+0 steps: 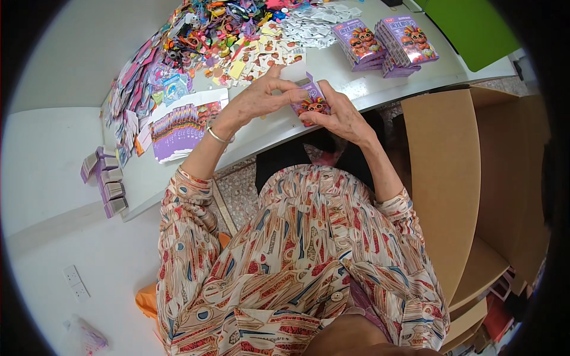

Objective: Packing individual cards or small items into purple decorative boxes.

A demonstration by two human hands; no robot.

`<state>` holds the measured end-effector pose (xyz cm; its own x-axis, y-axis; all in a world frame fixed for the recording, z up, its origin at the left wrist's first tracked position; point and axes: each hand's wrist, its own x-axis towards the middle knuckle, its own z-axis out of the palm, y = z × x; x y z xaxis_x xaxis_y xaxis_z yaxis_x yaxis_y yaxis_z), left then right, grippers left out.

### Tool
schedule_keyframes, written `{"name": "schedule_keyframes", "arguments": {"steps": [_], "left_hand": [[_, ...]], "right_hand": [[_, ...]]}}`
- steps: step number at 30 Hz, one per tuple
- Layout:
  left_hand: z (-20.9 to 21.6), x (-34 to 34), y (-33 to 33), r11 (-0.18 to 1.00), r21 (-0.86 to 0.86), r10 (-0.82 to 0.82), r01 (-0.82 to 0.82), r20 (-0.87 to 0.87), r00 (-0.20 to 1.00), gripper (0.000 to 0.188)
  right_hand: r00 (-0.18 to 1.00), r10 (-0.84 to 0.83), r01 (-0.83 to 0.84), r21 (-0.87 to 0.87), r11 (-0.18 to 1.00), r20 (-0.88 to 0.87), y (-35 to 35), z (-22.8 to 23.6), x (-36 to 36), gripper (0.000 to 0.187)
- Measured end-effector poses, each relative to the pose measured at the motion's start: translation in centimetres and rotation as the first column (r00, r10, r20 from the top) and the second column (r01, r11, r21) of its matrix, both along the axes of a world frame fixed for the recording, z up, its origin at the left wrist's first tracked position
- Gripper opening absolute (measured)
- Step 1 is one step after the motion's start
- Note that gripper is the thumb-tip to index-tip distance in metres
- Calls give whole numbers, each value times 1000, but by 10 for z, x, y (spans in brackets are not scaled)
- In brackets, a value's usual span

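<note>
1. Both hands are up over the near edge of the white table (415, 74), working one small purple carton (311, 102) between them.
2. The left hand (256, 98) is curled around the carton's left side, fingers stretched across toward its open top flap and thumb tucked under. A thin bangle (217, 136) sits on that wrist.
3. The right hand (341, 115) is clamped on the carton's right and lower edge, fingers bent tight, thumb pressing the printed front.
4. The carton itself is held just above the table edge and tilted, its cartoon face pointing back at the camera, top flap standing open.
5. Just left of the hands lies a fanned stack of flat purple carton blanks (178, 127), not yet folded.
6. Behind the hands there's a spread of small printed cards (261, 59), and beyond that a bright tangle of colourful toy pieces (214, 26).
7. Further right at the back is a scatter of small white packets (314, 24).
8. On the far right of the table, finished purple boxes (386, 44) are stacked in neat piles.
9. Off the table's left end, a few more small purple cartons (107, 181) sit in a row.
10. To the person's right stands a big open cardboard box (445, 178), flap upright.
</note>
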<state>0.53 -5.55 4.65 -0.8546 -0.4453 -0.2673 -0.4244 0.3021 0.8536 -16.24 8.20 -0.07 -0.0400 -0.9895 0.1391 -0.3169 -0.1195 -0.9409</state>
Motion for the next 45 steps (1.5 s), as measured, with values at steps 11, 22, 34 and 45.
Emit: {"name": "schedule_keyframes", "arguments": {"steps": [11, 22, 34, 45], "left_hand": [[3, -8, 5, 986, 166, 20, -9, -63, 998, 42], [-8, -6, -5, 980, -191, -53, 55, 14, 999, 45], [-2, 4, 6, 929, 157, 368, -336, -279, 887, 37], [-42, -3, 52, 832, 438, 540, -340, -502, 676, 56]], "right_hand": [[991, 57, -61, 29, 998, 120, -2, 0, -3, 40], [970, 61, -78, 62, 995, 237, -5, -16, -2, 40], [911, 21, -107, 188, 976, 413, -5, -8, -3, 42], [910, -37, -28, 151, 988, 414, -6, -12, 5, 54]]}}
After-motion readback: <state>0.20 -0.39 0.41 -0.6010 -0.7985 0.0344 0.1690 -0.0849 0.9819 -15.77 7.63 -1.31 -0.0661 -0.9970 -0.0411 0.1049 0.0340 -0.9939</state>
